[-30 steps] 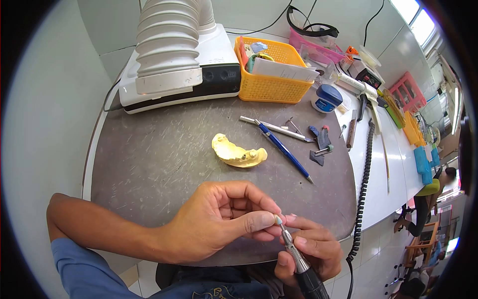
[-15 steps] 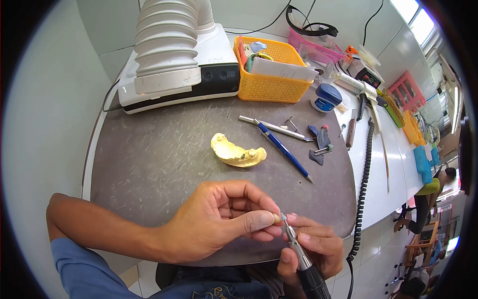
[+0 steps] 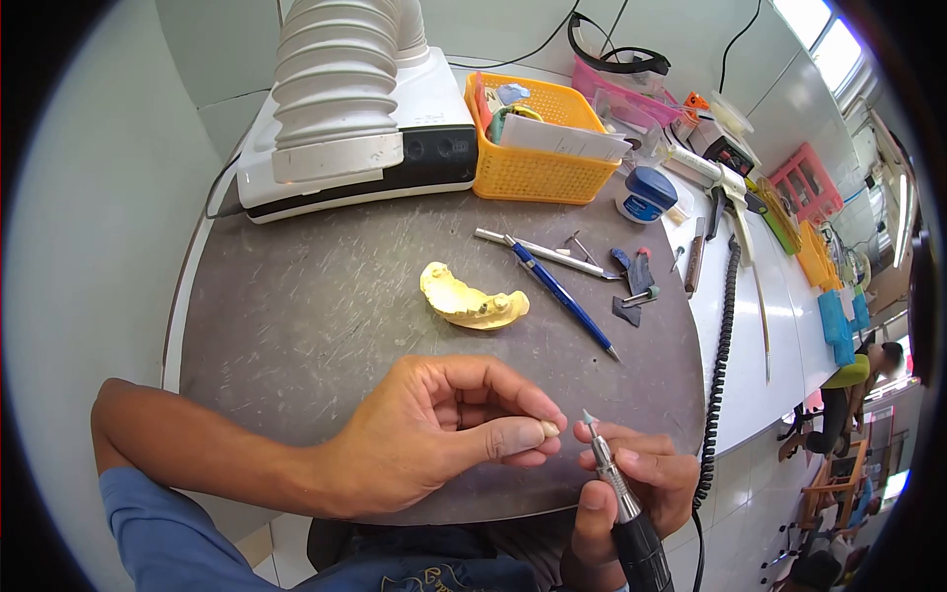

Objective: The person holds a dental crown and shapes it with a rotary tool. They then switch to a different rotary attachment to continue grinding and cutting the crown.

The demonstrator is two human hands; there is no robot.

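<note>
My left hand (image 3: 444, 434) pinches a small tooth-coloured dental crown (image 3: 548, 429) between thumb and fingertips. In my right hand (image 3: 651, 483) is a dental handpiece (image 3: 623, 503), its body dark and its front end silver. A pale grey, pointed grinding tip (image 3: 589, 419) sticks up from it, a short gap to the right of the crown. Beyond my hands a yellow plaster dental model (image 3: 473, 304) rests on the grey work mat (image 3: 296, 326). A blue mechanical pencil (image 3: 564, 299) lies to the right of the model, beside a silver-handled instrument (image 3: 543, 252).
At the back stands a white and black machine (image 3: 434, 153) with a ribbed hose (image 3: 335, 89). An orange basket (image 3: 547, 173) and a blue-lidded jar (image 3: 646, 194) stand beside it. A coiled black cord (image 3: 725, 365) runs down the right side. Another person sits far right.
My right hand has moved right with the handpiece, so its tip has come away from the crown. My left hand keeps its pinch in nearly the same place.
</note>
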